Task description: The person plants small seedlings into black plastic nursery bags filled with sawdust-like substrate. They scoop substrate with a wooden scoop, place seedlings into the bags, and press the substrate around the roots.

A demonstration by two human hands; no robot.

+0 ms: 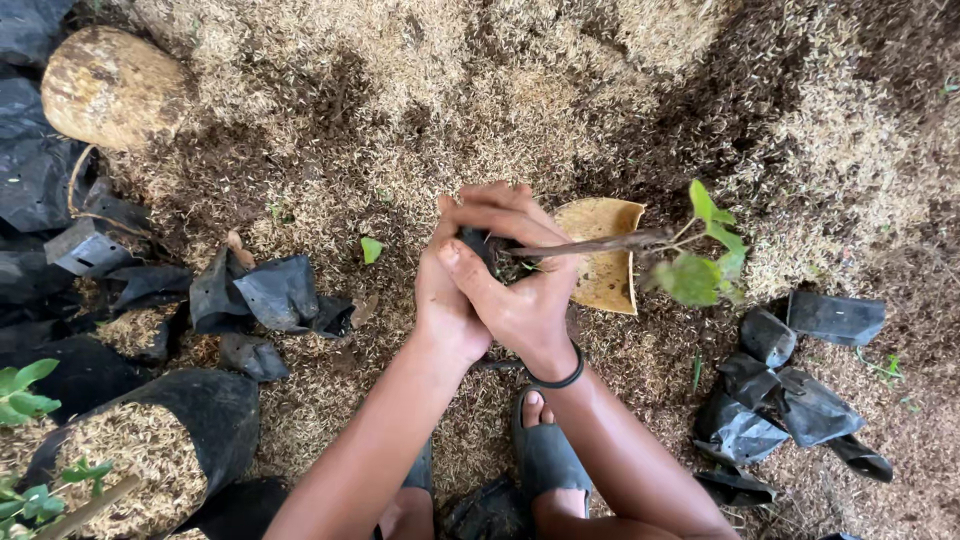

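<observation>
both hands, left hand (445, 300) and right hand (520, 290), are closed tight round the seedling (690, 270) root ball, just beside the yellow scoop (605, 255); better to squeeze evenly, keeping the stem level

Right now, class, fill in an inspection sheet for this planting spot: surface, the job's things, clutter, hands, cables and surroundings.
Surface: ground covered in pale husk and dark soil.
Job's things: seedling with a thin stem, lying sideways, its root end wrapped in a small black bag; curved yellow shell scoop beneath it.
Clutter: torn black bags, left and right.
Hands: left hand and right hand clasp the bag, fingers closed; black band on right wrist.
Cables: nothing seen.
Surroundings: filled black bag, round husk-coated lump, sandalled foot.
</observation>
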